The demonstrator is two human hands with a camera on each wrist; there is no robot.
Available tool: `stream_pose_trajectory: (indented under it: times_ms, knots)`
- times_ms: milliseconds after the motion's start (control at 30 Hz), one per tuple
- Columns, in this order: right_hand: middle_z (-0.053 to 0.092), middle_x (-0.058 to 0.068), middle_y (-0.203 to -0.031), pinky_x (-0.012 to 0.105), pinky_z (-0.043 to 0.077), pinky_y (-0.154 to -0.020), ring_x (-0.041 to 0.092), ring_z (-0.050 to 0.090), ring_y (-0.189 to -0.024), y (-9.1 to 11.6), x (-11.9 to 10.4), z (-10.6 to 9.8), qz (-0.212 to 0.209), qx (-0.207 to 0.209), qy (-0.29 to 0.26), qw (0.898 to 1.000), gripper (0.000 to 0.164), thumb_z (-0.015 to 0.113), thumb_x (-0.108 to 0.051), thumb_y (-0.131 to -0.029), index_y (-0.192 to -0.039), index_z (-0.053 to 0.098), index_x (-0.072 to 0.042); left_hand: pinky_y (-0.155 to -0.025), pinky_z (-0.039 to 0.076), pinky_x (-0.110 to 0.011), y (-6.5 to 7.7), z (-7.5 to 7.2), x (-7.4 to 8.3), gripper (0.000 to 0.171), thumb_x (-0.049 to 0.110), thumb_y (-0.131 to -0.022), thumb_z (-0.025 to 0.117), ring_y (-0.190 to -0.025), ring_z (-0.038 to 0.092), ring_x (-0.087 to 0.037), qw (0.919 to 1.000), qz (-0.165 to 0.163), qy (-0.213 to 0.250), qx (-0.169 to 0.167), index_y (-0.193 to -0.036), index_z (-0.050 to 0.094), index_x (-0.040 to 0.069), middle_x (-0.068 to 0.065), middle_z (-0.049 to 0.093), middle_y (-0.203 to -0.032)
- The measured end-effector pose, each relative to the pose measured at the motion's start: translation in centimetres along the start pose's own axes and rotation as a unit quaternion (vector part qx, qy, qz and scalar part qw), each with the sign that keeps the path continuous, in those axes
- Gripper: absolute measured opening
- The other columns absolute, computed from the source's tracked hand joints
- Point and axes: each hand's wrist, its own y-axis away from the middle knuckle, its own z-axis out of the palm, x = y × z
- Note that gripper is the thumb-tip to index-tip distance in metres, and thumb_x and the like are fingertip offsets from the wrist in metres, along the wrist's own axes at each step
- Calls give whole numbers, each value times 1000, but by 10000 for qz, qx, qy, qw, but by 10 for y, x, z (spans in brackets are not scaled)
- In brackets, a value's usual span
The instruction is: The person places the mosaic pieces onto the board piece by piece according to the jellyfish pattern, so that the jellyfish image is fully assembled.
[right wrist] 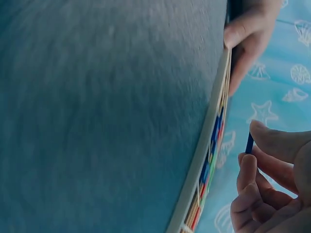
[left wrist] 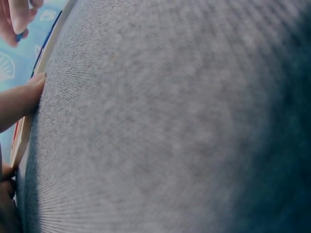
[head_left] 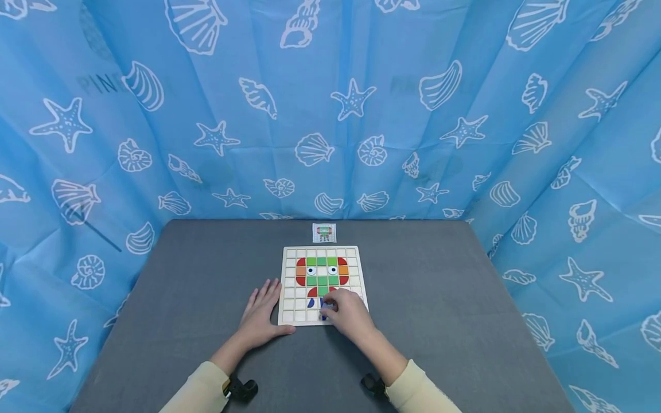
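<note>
A pale wooden grid board [head_left: 287, 306] lies on the table, with coloured tiles forming a figure: red corners, a green middle [head_left: 322, 280], orange sides and two eye tiles. My left hand [head_left: 260, 315] rests along the board's left side with its fingers spread, the thumb at the front edge. Above the lower part of the grid, my right hand [head_left: 353, 314] pinches a small blue tile [right wrist: 250, 143] between thumb and fingertips, clear of the board in the right wrist view. A blue quarter-round tile [head_left: 311, 303] lies below a red one; my right hand partly hides the tiles around it.
Just behind the board lies a small printed card [head_left: 324, 233] with a similar coloured figure on a grid. The grey table [head_left: 222, 252] reaches back to a blue curtain [head_left: 320, 103] with white shell and starfish prints, which also hangs at both sides.
</note>
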Motion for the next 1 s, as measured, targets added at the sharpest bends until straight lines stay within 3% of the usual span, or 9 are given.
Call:
stream_pose_trajectory:
  times_ms: [267, 400, 600, 800, 1000]
  knots:
    - [69, -3, -80, 24, 47, -61, 5, 56, -68, -6, -10, 19, -202, -115, 87, 9997, 14, 84, -17, -83, -93, 78, -10, -124, 6, -57, 1, 1, -4, 126, 77, -70, 73, -158, 7, -32, 10000, 23, -19, 66, -162, 20, 8, -10, 18, -169]
    - [62, -7, -69, 23, 42, -57, 5, 50, -61, -10, -17, 28, -85, -244, 202, 9995, 11, 85, -15, -81, -88, 77, -11, -124, 6, -56, 2, 0, -6, 127, 77, -70, 73, -158, 7, -32, 9999, 62, -72, 128, -162, 20, 9, -9, 18, -169]
    - [60, -7, -69, 24, 41, -56, 7, 49, -60, -10, -22, 35, 60, -424, 429, 9982, 13, 85, -14, -80, -87, 76, -11, -125, 4, -56, 3, 1, -6, 127, 80, -70, 71, -158, 5, -31, 10000, -16, -85, 26, -162, 19, 10, -9, 16, -169]
    - [61, -7, -70, 25, 42, -56, 8, 50, -61, -10, -21, 29, 73, -422, 343, 9985, 12, 85, -14, -81, -88, 76, -10, -125, 5, -56, 3, 3, -4, 127, 79, -69, 72, -158, 6, -31, 9999, -52, -95, 84, -162, 21, 9, -9, 18, -169]
    - [70, 2, -84, 26, 46, -60, 9, 55, -69, -7, -12, 4, 160, -77, 264, 9995, 19, 83, -20, -84, -97, 77, -8, -124, 7, -57, 4, 3, -5, 128, 74, -68, 77, -157, 10, -33, 9996, 44, 9, 292, -162, 21, 7, -12, 20, -169]
